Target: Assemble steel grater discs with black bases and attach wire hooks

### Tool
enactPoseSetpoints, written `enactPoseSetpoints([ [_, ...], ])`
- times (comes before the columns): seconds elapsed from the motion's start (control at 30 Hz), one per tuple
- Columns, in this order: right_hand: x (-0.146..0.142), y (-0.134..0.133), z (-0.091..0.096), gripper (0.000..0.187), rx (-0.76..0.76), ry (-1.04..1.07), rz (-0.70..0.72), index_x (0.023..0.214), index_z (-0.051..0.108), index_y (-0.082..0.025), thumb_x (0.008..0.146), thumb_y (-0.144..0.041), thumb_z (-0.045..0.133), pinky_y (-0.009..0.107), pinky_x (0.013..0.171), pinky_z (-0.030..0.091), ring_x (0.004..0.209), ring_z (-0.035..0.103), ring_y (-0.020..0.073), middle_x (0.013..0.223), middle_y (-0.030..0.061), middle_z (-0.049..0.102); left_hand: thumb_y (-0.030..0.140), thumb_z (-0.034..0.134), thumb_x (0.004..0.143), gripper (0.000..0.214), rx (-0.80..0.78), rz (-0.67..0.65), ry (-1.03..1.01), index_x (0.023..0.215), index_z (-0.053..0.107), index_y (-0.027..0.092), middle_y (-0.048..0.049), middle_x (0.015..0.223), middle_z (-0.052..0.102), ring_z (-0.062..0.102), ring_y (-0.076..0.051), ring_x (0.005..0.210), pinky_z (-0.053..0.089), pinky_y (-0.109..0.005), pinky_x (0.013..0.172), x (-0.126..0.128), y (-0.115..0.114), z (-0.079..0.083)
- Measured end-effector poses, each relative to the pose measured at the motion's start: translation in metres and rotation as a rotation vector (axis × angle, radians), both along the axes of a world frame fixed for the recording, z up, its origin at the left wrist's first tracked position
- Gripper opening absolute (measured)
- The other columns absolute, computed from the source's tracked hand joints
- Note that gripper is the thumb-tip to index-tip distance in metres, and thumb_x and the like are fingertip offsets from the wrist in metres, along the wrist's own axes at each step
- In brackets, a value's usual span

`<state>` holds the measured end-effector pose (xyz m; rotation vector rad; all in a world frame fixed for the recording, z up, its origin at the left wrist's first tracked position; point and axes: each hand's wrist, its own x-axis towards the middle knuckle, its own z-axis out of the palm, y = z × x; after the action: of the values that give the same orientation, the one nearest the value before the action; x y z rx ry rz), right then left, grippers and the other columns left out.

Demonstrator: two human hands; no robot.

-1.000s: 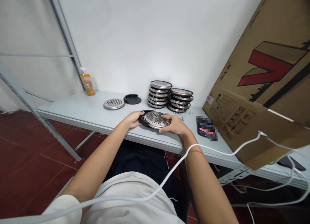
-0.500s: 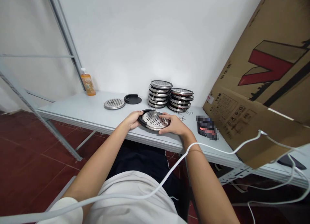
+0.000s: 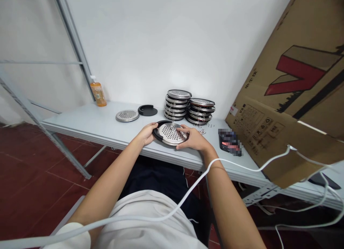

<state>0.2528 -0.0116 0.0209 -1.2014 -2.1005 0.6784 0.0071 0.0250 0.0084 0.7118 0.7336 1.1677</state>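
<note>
A round perforated metal disc with a black rim (image 3: 172,133) lies low over the table's front edge, between both hands. My left hand (image 3: 147,134) grips the black part on its left side, thumb on top. My right hand (image 3: 194,137) is curled around the right side, its fingers on the metal face and the thumb at the near edge. Farther left on the table lie a loose perforated metal disc (image 3: 127,115) and a black round plate with a notch (image 3: 147,110).
Two stacks of similar discs, a taller one (image 3: 177,104) and a shorter one (image 3: 201,111), stand by the wall. Small metal clips (image 3: 201,131) lie before them. A phone-like item (image 3: 230,142), blurred out, a large cardboard box (image 3: 290,98), an orange bottle (image 3: 98,93) and a white cable (image 3: 193,186) surround the workspace.
</note>
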Motion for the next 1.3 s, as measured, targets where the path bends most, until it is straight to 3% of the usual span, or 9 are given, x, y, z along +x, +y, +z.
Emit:
enactPoseSetpoints([
  [0.27,-0.001,-0.003,0.004,0.102,0.031,0.008,-0.012,0.132,0.061,-0.019,0.040,-0.046,0.094,0.046,0.119,0.023,0.141,0.038,0.0366,0.153,0.0148,0.039,0.010,0.055,0.090,0.010,0.030,0.030,-0.015,0.097,0.059,0.015,0.0001,0.068,0.061,0.061,-0.012,0.059,0.055,-0.027,0.066,0.000,-0.003,0.001],
  [0.43,-0.005,-0.004,0.004,0.104,0.104,0.027,0.007,0.132,0.061,-0.012,0.040,-0.049,0.093,0.042,0.119,0.025,0.141,0.037,0.0365,0.154,0.0155,0.037,0.010,0.055,0.090,0.021,0.125,-0.025,-0.069,0.109,0.063,0.015,-0.0066,0.093,0.070,0.067,-0.016,0.082,0.055,-0.030,0.083,-0.001,-0.004,0.001],
  [0.57,-0.005,-0.002,0.001,0.104,0.135,0.037,0.011,0.132,0.062,-0.014,0.040,-0.050,0.093,0.043,0.120,0.024,0.141,0.037,0.0364,0.155,0.0151,0.035,0.012,0.058,0.089,0.027,0.147,-0.049,-0.077,0.114,0.063,0.016,-0.0086,0.107,0.070,0.067,-0.018,0.094,0.053,-0.032,0.091,-0.001,-0.008,0.003],
  [0.93,-0.007,0.001,-0.003,0.103,0.190,0.062,0.053,0.132,0.062,-0.016,0.041,-0.051,0.093,0.043,0.120,0.022,0.143,0.035,0.0356,0.156,0.0138,0.034,0.017,0.060,0.090,0.030,0.156,-0.073,-0.041,0.119,0.062,0.021,-0.0076,0.115,0.068,0.066,-0.017,0.094,0.053,-0.031,0.089,-0.003,-0.008,0.000],
  [1.3,-0.013,0.002,-0.004,0.109,0.200,-0.009,0.003,0.134,0.059,-0.014,0.039,-0.058,0.091,0.045,0.120,0.023,0.143,0.032,0.0377,0.158,0.0172,0.029,0.017,0.058,0.091,0.030,0.157,-0.027,-0.024,0.120,0.059,0.020,-0.0077,0.112,0.068,0.066,-0.016,0.096,0.051,-0.033,0.094,0.002,-0.015,0.005],
])
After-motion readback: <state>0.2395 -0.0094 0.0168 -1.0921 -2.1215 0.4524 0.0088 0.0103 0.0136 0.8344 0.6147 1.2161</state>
